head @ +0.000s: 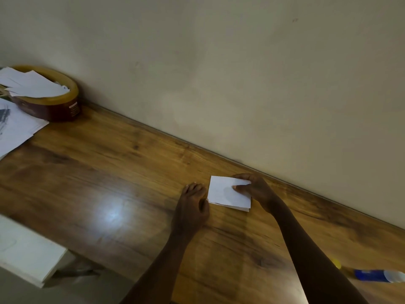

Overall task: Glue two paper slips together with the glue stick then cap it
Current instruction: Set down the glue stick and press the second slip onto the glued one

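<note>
both hands are out over the wooden worktop (pixel 109 163), close to its back edge where it meets the wall (pixel 241 73). right hand (pixel 256 189) pinches the paper slips (pixel 225 195), thumb on top and fingers curled round the far side; the slips lie stacked flat on the wood, a second layer showing along their near edge. left hand (pixel 192 207) holds nothing, its fingers loosely bent with the tips on the worktop just left of the slips; i cannot tell if the thumb touches their corner. glue stick (pixel 379 275) lies on its side well apart from the slips, toward the right end near the front edge, blue body with a pale end pointing right, too blurred to say whether it is capped. a small yellow piece (pixel 336 263) peeks out beside my right forearm. at the back left corner stands a round brown tin (pixel 63 106) with a yellow rim, heaped with white paper pieces (pixel 32 84). loose sheets (pixel 15 130) lie in front of it.
</note>
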A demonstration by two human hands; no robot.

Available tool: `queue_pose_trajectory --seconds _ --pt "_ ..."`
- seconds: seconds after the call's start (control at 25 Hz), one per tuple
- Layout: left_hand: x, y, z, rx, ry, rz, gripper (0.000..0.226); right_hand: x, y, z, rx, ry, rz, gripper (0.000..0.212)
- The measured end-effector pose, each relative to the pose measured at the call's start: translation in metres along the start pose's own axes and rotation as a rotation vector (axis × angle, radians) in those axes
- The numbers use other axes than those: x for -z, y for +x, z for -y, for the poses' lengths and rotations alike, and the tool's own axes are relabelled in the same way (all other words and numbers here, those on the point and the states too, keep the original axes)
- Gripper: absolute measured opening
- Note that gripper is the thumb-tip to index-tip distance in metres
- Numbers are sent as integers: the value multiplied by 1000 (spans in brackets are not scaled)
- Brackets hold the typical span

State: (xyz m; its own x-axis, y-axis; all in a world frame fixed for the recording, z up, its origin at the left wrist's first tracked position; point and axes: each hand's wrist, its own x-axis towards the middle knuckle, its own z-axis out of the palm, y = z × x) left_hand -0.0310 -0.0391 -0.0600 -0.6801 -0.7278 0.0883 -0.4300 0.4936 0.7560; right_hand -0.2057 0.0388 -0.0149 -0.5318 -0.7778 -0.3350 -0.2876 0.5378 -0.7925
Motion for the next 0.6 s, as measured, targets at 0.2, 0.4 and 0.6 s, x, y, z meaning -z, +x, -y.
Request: queue_pose_trajectory --seconds 0.2,0.4,0.6 --pt "0 1 2 -92 64 25 37 -9 0 -5 16 -124 -85 30" --pt "-1 1 2 -115 104 38 34 -20 1 -2 65 -363 -183 34" --pt "-1 2 1 -107 132 46 35 -43 -18 -8 -45 -621 -553 49"
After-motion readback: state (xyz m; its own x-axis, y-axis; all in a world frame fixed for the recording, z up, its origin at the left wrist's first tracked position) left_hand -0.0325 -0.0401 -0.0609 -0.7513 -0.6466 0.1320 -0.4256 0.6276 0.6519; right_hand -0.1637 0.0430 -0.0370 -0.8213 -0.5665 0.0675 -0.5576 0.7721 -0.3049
